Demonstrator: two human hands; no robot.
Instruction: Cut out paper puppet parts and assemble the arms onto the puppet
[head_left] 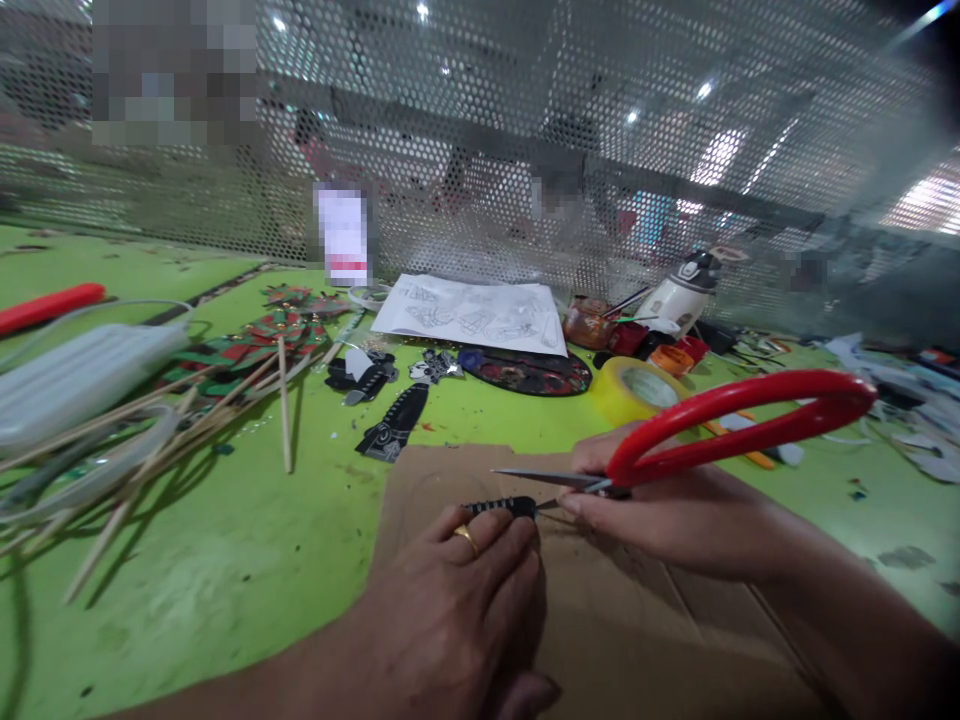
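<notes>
Gripping one scissors (697, 430), right hand (660, 515) meets left hand's (457, 610) one black strip (499, 506).

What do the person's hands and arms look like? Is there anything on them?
Both arms are bare as far as the picture shows: no sleeves, gloves or watch. The left hand wears one gold ring on a finger. The right hand shows no ring or band on the parts in view.
</notes>
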